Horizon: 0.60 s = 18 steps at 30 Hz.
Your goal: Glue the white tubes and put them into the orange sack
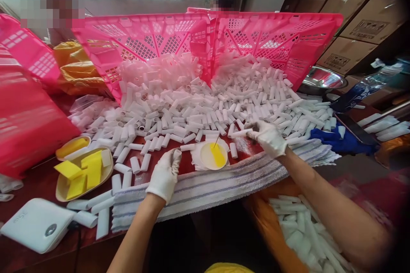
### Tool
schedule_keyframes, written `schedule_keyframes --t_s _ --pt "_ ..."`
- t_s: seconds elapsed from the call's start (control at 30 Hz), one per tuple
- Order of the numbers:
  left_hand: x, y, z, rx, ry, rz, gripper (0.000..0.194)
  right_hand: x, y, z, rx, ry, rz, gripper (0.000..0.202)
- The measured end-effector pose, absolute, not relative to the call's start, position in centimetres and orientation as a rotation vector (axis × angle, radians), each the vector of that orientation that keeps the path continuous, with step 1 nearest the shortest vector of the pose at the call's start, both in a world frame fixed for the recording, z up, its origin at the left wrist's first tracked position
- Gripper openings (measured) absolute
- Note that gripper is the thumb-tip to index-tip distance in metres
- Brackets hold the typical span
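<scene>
My right hand (269, 138), in a white glove with darkened fingertips, pinches a short white tube (241, 134) at the edge of a big heap of similar tubes (198, 106). My left hand (164, 175), gloved too, is closed above a striped towel (218, 194); whatever its curled fingers hold is hidden. Between the hands a small round white dish (206, 161) rests on a white pad. A yellow strip (218, 155) lies in the dish, and a thin stick stands up from it. Several loose tubes surround the dish.
Pink plastic baskets (153, 38) lie tipped behind the heap. At left are a tray (109, 172) of yellow sponge pieces and a white device (38, 224). A bottle (365, 87) and metal bowl (323, 79) stand right. An orange bag (265, 222) of tubes is below my right arm.
</scene>
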State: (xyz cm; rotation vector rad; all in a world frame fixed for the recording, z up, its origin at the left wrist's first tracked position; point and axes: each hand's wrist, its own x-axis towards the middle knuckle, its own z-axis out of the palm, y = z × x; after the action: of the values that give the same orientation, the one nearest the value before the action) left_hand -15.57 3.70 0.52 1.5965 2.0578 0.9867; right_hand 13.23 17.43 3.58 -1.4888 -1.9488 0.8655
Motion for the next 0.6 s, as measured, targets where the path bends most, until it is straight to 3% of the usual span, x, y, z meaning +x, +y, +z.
schedule_keyframes --t_s 0.1,0.17,0.37,0.5,0.6 --pt "-15.4 3.7 0.1 1.689 2.027 1.0 0.043 11.9 13.9 2.0 -1.277 -1.663 1.48 0.049" --pt "-15.2 3.9 -0.1 1.76 2.017 0.993 0.039 10.7 12.5 0.7 -1.215 -1.45 1.692 0.054" --pt "-15.0 3.5 -0.8 1.637 1.862 1.039 0.037 9.9 12.9 -2.4 -1.086 -1.73 1.102 0.029" --pt "-14.7 3.2 -0.6 1.572 1.892 1.08 0.039 10.7 13.1 -2.8 -1.077 -1.849 1.139 0.037" --pt "-14.4 3.3 0.1 1.521 1.887 1.107 0.039 10.9 12.7 -2.6 -1.034 -1.852 1.103 0.031"
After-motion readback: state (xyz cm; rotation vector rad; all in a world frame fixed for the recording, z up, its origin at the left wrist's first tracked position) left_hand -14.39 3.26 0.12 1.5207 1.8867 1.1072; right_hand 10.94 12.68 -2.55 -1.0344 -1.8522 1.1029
